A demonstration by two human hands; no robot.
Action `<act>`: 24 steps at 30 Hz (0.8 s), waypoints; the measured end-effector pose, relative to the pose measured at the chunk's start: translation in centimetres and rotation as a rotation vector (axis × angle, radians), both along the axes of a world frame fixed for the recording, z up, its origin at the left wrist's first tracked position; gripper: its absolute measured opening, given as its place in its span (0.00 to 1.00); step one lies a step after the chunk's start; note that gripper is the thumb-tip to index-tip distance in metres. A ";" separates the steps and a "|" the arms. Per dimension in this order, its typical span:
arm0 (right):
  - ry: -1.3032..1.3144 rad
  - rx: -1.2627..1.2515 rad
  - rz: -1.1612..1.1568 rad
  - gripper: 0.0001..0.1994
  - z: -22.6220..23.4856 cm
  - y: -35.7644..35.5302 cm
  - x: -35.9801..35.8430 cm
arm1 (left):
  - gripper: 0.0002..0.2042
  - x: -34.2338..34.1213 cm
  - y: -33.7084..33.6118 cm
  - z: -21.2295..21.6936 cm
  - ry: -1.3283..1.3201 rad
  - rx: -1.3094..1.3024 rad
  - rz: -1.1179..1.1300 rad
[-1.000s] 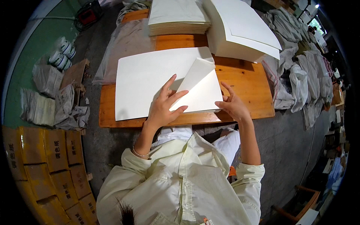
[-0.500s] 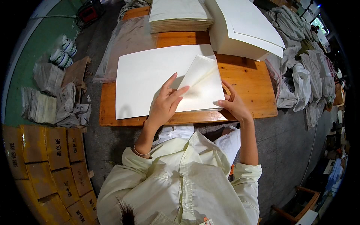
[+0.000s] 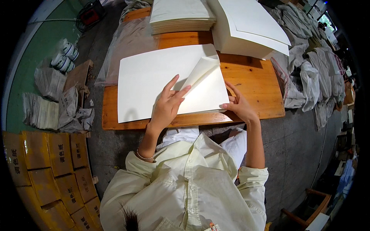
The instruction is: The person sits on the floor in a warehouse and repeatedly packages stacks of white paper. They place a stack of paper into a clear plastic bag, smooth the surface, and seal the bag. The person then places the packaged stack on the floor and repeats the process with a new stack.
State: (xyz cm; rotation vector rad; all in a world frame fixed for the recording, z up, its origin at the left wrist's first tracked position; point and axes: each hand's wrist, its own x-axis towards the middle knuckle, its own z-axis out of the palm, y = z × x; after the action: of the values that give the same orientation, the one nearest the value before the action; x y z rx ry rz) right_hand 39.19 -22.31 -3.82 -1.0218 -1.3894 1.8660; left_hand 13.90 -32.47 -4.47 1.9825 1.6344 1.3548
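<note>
A stack of large white paper sheets (image 3: pixel 154 79) lies at the near edge of the wooden table in front of me. The right part of its top sheet is turned back to the left as a curled flap (image 3: pixel 203 70). My left hand (image 3: pixel 167 102) is on the stack, its fingers closed on the flap's near end; the thumb is partly hidden. At the near right corner, my right hand (image 3: pixel 241 106) grips the sheets' edge, thumb on top and fingers along the side.
Behind the stack are a thick pile of white-topped paper (image 3: pixel 183 17) and a taller block of white sheets (image 3: pixel 250 27). Clear plastic film (image 3: pixel 131 50) lies on the table's (image 3: pixel 258 88) left. Brown cartons (image 3: pixel 61 154) stand at left, pale sacks (image 3: pixel 316 73) at right.
The turned-back flap has curled further over to the left, exposing more of the sheet under it. My left hand has shifted slightly left with it; the right hand keeps its place at the corner.
</note>
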 end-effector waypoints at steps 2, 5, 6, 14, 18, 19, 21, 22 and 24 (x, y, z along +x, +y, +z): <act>0.036 -0.023 0.020 0.46 0.1 0.1 0.2 | 0.23 0.1 0.3 -0.2 -0.029 0.077 0.017; -0.039 -0.032 0.036 0.45 0.0 0.3 0.3 | 0.25 -0.4 0.2 -0.6 0.200 0.014 -0.025; -0.067 -0.021 0.021 0.45 0.0 0.3 0.2 | 0.24 -0.6 0.2 -0.7 0.235 0.057 -0.009; -0.087 -0.009 -0.047 0.43 0.0 0.0 -0.6 | 0.19 0.3 -0.3 1.6 0.159 -0.006 -0.078; -0.040 -0.023 0.001 0.44 0.3 0.1 -0.2 | 0.17 0.0 0.2 -0.1 0.166 0.075 -0.014; -0.009 -0.026 0.017 0.45 0.3 0.1 0.0 | 0.17 -0.2 0.2 -0.5 0.107 0.089 0.005; 0.016 -0.038 0.047 0.45 0.4 0.2 0.3 | 0.17 -0.3 0.2 -0.8 0.042 0.117 0.043; 0.013 -0.047 0.060 0.46 0.4 0.3 0.4 | 0.16 -0.3 0.2 -0.9 0.041 0.131 0.062; -0.002 -0.054 0.067 0.45 0.1 0.5 0.4 | 0.16 -0.1 0.2 -0.7 0.045 0.129 0.083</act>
State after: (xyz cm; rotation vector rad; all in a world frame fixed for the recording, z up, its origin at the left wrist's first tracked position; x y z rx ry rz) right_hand 39.59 -21.81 -3.70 -1.0146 -1.3973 1.9613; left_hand 13.83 -32.30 -5.18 2.0512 1.7070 1.4903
